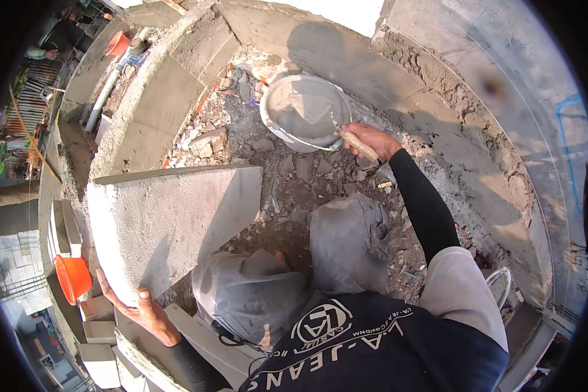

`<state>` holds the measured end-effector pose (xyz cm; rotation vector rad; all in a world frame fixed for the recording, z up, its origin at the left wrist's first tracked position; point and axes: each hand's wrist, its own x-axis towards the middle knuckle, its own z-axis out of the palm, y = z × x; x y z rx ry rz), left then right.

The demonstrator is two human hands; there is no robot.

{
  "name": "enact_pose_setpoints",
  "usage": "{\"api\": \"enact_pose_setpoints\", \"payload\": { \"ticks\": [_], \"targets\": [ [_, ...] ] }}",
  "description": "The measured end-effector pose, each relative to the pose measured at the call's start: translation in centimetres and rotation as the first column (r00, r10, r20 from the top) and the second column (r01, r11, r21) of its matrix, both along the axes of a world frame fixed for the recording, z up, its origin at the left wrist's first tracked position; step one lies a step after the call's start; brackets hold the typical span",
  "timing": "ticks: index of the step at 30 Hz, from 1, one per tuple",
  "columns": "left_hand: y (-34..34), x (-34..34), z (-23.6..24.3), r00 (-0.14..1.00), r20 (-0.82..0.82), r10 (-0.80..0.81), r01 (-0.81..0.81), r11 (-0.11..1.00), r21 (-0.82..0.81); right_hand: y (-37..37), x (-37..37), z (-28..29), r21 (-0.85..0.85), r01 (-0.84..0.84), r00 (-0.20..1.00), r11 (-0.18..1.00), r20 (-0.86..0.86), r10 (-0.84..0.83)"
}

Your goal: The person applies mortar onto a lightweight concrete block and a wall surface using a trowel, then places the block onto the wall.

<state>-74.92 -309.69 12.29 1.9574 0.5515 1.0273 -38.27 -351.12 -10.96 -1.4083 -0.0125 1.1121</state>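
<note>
My right hand [379, 138] is closed around the wooden handle of a trowel [360, 147]. Its blade reaches into a round pail [265, 116] of wet grey mortar [294, 123]. At lower left, my left hand [151, 320] grips the near end of a large pale lightweight concrete block [160, 219], thumb on its face and fingers along the outer edge. Grey mortar coats the block's far top edge. What bears the block's weight is hidden.
Rubble [209, 144] covers the ground around the pail and my knees. A mortar-smeared wall [451, 170] curves along the right. Block walling [153, 111] rises at left, with a grey pipe [108, 91] beyond. An orange bucket [73, 277] stands near stacked blocks [101, 332].
</note>
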Motion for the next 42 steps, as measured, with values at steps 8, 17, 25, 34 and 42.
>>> {"api": "enact_pose_setpoints", "payload": {
  "ticks": [8, 17, 25, 34, 42],
  "targets": [
    [0.5, -0.9, -0.2, 0.991, -0.119, -0.058, 0.082, 0.975, 0.207, 0.8, -6.0, 4.5, 0.325, 0.501, 0.844, 0.802, 0.019, -0.536],
    [-0.4, -0.3, 0.6, 0.99, -0.144, 0.0, 0.035, 0.969, 0.244, 2.7, 0.4, 8.8, 0.473, 0.742, 0.519, 0.475, 0.043, -0.854],
    [-2.5, -0.8, 1.0, 0.992, -0.119, -0.03, 0.045, 0.991, 0.123, 3.0, 6.0, 11.0, 0.382, 0.816, 0.347, 0.435, 0.279, -0.896],
    [0.0, -0.9, 0.6, 0.994, -0.064, -0.09, 0.094, 0.994, 0.056, 2.5, -2.4, 8.4, 0.054, 0.758, 0.426, 0.65, 0.714, -0.556],
    [-0.2, -0.4, 0.9, 0.999, -0.037, -0.022, 0.022, 1.0, -0.009, 2.1, -3.5, 10.9, -0.683, 0.351, 0.311, 0.64, 0.73, 0.609]
  ]
}}
